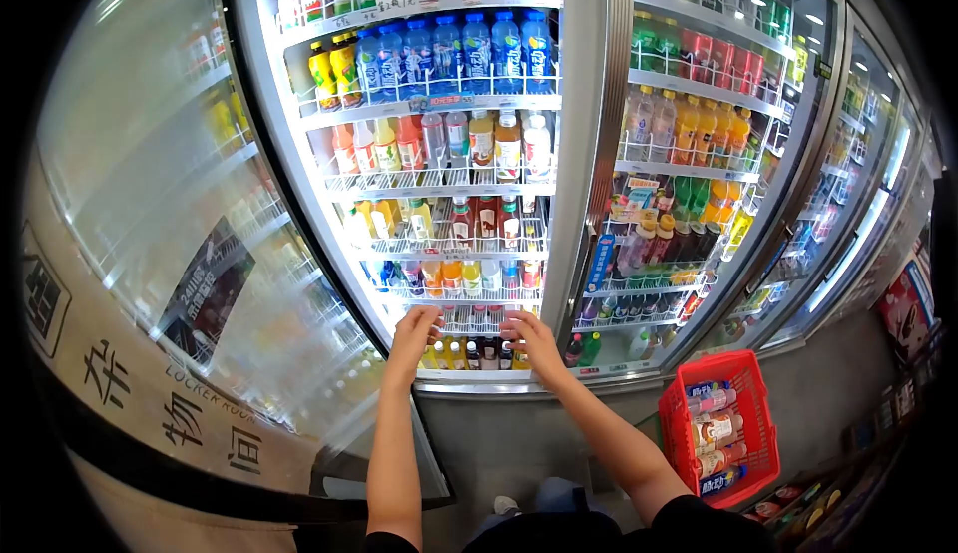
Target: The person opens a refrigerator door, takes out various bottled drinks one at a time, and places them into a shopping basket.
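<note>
My left hand (417, 336) is at the left part of a low wire shelf (472, 320) inside the open drinks fridge. Its fingers are bent and slightly apart, with no bottle in them. My right hand (533, 341) faces it at the shelf's right part, fingers curved inward and apart, also without a bottle. Whether the fingertips touch the wire is hard to see. Below and between the hands stands a bottom row of bottles (474, 355) with dark and yellow contents. Just above runs a row of small mixed-colour bottles (451, 276).
A red shopping basket (760, 423) holding several bottles stands on the floor at right. The glass fridge door (190, 204) is swung open on the left. Blue-capped bottles (446, 54) fill an upper shelf. Closed fridges (689, 154) line the right side.
</note>
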### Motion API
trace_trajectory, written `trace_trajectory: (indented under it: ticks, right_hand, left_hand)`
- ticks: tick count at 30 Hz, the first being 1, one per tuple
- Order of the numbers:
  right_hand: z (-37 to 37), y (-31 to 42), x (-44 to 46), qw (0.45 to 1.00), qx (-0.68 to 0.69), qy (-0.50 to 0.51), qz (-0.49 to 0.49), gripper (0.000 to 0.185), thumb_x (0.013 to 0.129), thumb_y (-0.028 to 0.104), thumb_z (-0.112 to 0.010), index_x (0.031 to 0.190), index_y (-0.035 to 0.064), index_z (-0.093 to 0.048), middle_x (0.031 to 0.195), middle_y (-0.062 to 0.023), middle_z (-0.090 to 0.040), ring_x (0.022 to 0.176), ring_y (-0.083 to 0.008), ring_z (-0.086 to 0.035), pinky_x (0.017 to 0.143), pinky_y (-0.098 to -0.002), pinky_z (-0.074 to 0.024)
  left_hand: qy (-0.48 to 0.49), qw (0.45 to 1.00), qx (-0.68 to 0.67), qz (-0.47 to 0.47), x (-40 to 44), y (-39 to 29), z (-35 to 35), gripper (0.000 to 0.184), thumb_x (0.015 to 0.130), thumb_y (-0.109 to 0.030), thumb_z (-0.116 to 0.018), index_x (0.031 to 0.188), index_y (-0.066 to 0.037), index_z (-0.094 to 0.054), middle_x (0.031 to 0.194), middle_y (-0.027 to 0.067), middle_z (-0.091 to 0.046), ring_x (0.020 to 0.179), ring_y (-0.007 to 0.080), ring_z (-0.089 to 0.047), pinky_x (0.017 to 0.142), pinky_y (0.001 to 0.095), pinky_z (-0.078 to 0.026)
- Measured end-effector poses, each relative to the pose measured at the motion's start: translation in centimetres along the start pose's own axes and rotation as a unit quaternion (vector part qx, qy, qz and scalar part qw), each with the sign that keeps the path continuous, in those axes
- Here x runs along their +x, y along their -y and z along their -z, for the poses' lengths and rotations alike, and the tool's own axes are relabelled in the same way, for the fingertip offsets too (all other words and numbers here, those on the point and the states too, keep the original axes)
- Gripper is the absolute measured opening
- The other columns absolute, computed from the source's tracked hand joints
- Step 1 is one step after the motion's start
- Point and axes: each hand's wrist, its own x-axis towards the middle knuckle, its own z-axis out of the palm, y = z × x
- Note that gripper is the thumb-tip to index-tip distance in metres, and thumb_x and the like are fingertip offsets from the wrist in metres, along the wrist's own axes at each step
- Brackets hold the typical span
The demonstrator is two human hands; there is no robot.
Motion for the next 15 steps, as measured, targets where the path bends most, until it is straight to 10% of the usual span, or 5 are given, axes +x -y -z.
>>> trace_trajectory:
  ticks: [15]
  right_hand:
    - [3.3,0.0,8.8,0.997,-0.024,-0.070,-0.015,0.033,0.100,0.020,-0.045,0.126,0.0035,-0.055,0.115,-0.0119,-0.065,0.103,-0.0186,-0.063,0.087,-0.0314,-0.0503]
  left_hand:
    - [0.076,0.996,-0.025,0.033,9.0,-1.1,-2.2,0.023,0.098,-0.028,-0.053,0.103,-0.008,-0.063,0.087,0.0010,-0.064,0.073,0.0079,-0.057,0.069,0.0231,-0.045]
